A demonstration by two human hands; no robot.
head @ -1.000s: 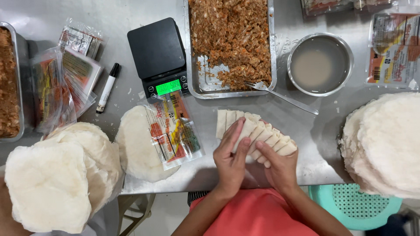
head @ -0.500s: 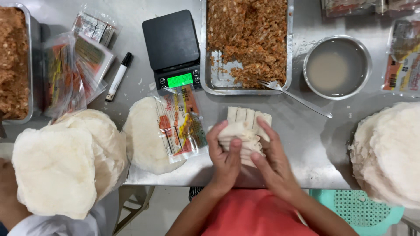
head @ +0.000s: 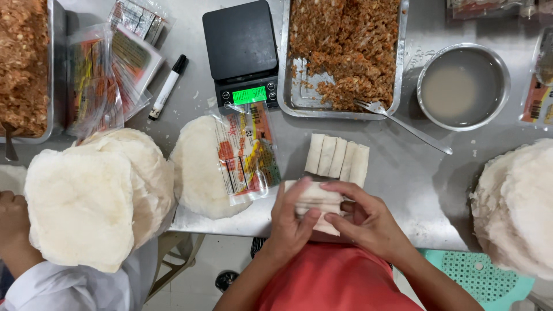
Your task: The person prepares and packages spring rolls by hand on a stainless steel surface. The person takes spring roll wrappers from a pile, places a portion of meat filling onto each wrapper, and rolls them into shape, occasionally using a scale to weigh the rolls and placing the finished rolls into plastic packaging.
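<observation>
My left hand [head: 291, 222] and my right hand [head: 366, 219] together clasp a small bunch of pale rolled spring rolls [head: 314, 198] at the table's near edge. Just beyond my fingers, a row of several more rolls [head: 337, 156] lies side by side on the steel table [head: 415, 184]. A stack of round white wrappers [head: 196, 167] with a printed plastic bag [head: 246, 151] on top sits to the left of my left hand.
A steel tray of brown filling [head: 345, 49] with a fork [head: 403, 124], a black digital scale [head: 241, 52], a bowl of cloudy liquid [head: 462, 86] and a marker [head: 167, 86] lie farther back. Wrapper stacks sit left [head: 86, 196] and right [head: 515, 207]. Another person's hand [head: 14, 222] is at far left.
My hands have gathered some of the fanned rolls out of the row and pulled them toward the table's near edge. The remaining rolls now lie in a tidy row.
</observation>
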